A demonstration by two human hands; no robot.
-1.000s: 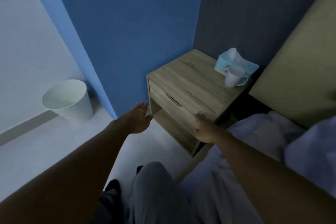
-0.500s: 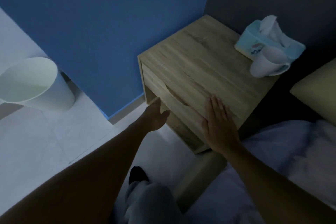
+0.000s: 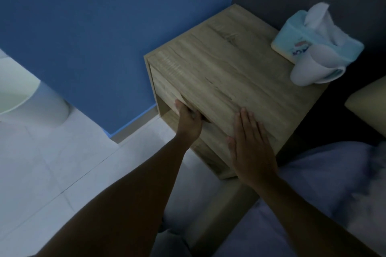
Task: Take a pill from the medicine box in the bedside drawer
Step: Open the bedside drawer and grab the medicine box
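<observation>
Drawer (image 3: pixel 167 92) shut, left hand (image 3: pixel 189 120) w/ fingers hooked in its notch, right hand (image 3: pixel 249 144) flat, ungripping, on nightstand (image 3: pixel 240 64) front edge: pull straight out, keep top braced.

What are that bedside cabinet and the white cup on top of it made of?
The bedside cabinet looks like wood or a wood-look laminate, matt, with streaky grain lines across its top. The white cup, lying on its side by the tissue box, seems smooth glazed ceramic or plastic; the dim light leaves that open.
</observation>
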